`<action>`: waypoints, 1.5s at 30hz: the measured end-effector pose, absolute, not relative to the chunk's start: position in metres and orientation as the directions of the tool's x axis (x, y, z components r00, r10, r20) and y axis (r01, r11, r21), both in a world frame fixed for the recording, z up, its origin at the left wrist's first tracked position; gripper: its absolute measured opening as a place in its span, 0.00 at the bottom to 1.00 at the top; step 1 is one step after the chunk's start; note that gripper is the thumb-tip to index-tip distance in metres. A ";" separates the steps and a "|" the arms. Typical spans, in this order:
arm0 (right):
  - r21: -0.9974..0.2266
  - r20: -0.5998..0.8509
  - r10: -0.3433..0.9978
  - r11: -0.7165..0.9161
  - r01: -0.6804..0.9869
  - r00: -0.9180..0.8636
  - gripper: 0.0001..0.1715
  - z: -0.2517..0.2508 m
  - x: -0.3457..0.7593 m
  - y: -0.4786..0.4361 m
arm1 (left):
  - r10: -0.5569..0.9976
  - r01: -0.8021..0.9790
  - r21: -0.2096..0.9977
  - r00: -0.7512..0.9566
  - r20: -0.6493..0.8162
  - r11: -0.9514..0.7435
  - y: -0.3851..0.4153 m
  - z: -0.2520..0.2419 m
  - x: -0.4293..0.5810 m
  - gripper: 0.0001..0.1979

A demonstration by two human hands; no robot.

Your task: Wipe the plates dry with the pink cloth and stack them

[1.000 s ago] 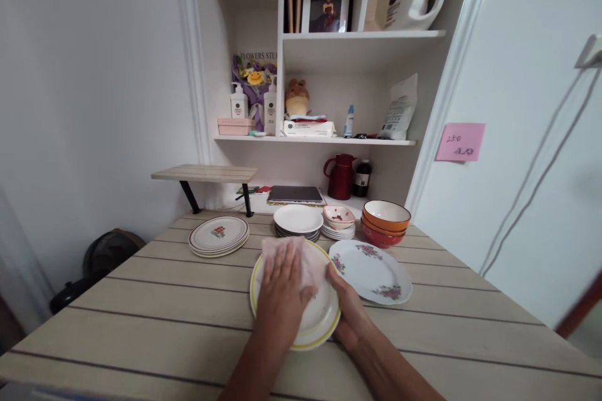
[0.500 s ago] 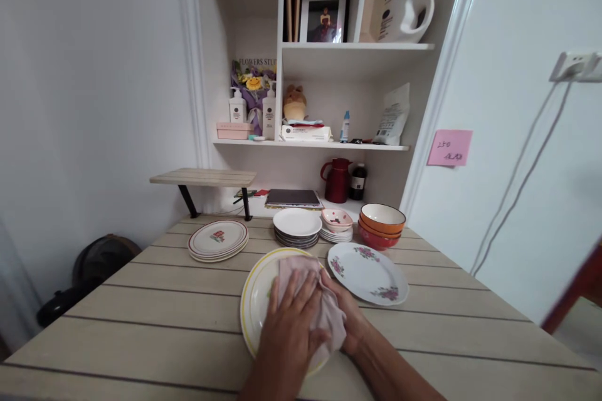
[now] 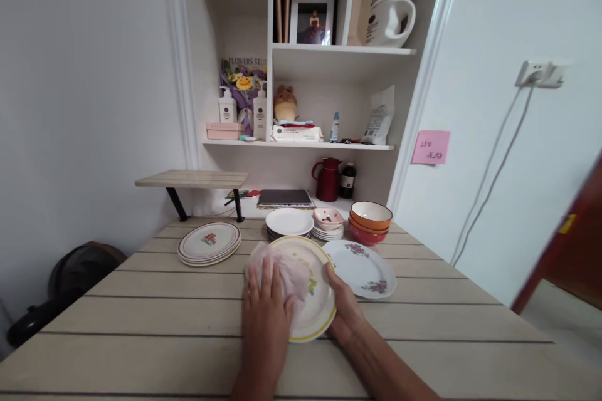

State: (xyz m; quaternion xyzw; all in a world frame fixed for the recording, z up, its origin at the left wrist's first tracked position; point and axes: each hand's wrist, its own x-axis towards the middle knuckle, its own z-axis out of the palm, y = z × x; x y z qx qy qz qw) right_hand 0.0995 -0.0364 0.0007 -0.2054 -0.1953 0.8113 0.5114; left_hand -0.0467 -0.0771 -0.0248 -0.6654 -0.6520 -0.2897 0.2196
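Observation:
A cream plate [image 3: 320, 310] with a yellow rim and a green print at its middle is tilted up a little over the table. Its right edge is gripped by my right hand [image 3: 347, 310], thumb on top and the fingers hidden underneath. My left hand [image 3: 264, 307] presses a pale pink cloth [image 3: 292, 272] against the plate's left side, fingers stretched over the fabric. Just to the right, partly behind the held plate, lies a white oval plate [image 3: 360, 260] with pink flowers.
Stacked plates [image 3: 209, 241] with a red flower print lie at the left. Behind the held plate stand a stack of white plates [image 3: 289, 220], a pink bowl [image 3: 328, 218] on small saucers and orange and red bowls [image 3: 370, 225]. A raised wooden shelf [image 3: 192, 179] stands at the back left.
My left hand has slid the cloth from the plate's middle to its left side, baring the green print. The plate has been raised and tilted, and my right hand now shows clearly on its rim.

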 end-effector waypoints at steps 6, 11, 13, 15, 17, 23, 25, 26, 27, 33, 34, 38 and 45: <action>-0.467 -0.092 0.868 -0.470 -0.749 -0.487 0.41 0.006 0.113 -0.036 | 0.773 0.981 0.116 0.046 0.633 -0.153 -0.096 -0.044 0.009 0.31; -0.476 -0.017 0.802 -0.532 -0.701 -0.597 0.37 0.008 0.122 -0.039 | 0.820 0.952 0.195 0.085 0.567 -0.234 -0.093 -0.035 0.030 0.29; -0.488 -0.013 0.802 -0.526 -0.697 -0.597 0.35 0.007 0.123 -0.037 | 0.849 0.936 0.234 0.108 0.517 -0.262 -0.088 -0.028 0.026 0.27; -0.486 -0.046 0.815 -0.523 -0.700 -0.577 0.34 0.006 0.122 -0.034 | 0.874 0.921 0.268 0.133 0.467 -0.284 -0.080 -0.020 0.018 0.25; -0.478 -0.078 0.851 -0.489 -0.729 -0.520 0.30 0.004 0.121 -0.030 | 0.885 0.910 0.287 0.151 0.441 -0.299 -0.072 -0.012 0.008 0.24; -0.518 -0.038 0.933 -0.325 -0.791 -0.358 0.27 -0.003 0.111 -0.028 | 0.875 0.926 0.317 0.027 0.483 -0.204 -0.058 0.004 -0.021 0.27; -0.528 -0.044 0.938 -0.315 -0.789 -0.345 0.28 -0.004 0.108 -0.029 | 0.878 0.908 0.383 -0.039 0.477 -0.168 -0.056 0.005 -0.030 0.27; -0.531 -0.061 0.935 -0.326 -0.782 -0.348 0.29 -0.005 0.107 -0.030 | 0.882 0.886 0.428 -0.048 0.468 -0.179 -0.055 0.006 -0.034 0.27; -0.533 -0.082 0.931 -0.343 -0.773 -0.356 0.29 -0.005 0.107 -0.030 | 0.888 0.850 0.486 -0.049 0.457 -0.203 -0.054 0.007 -0.038 0.27; -0.471 -0.254 0.917 -0.396 -0.788 -0.308 0.29 -0.002 0.112 -0.026 | 0.886 -0.114 0.944 -0.397 0.241 -0.308 -0.045 0.015 -0.064 0.32; -0.457 -0.275 0.911 -0.405 -0.792 -0.307 0.29 -0.002 0.113 -0.026 | 0.886 -0.321 0.905 -0.450 0.112 -0.278 -0.044 0.016 -0.068 0.31; -0.429 -0.264 0.899 -0.434 -0.792 -0.350 0.29 0.000 0.111 -0.028 | 0.936 -0.622 0.778 -0.318 -0.153 -0.084 -0.050 0.016 -0.076 0.25; -0.449 -0.215 0.850 -0.523 -0.724 -0.481 0.29 0.007 0.101 -0.037 | 0.956 -0.885 0.440 0.244 0.162 0.151 -0.070 0.011 -0.049 0.30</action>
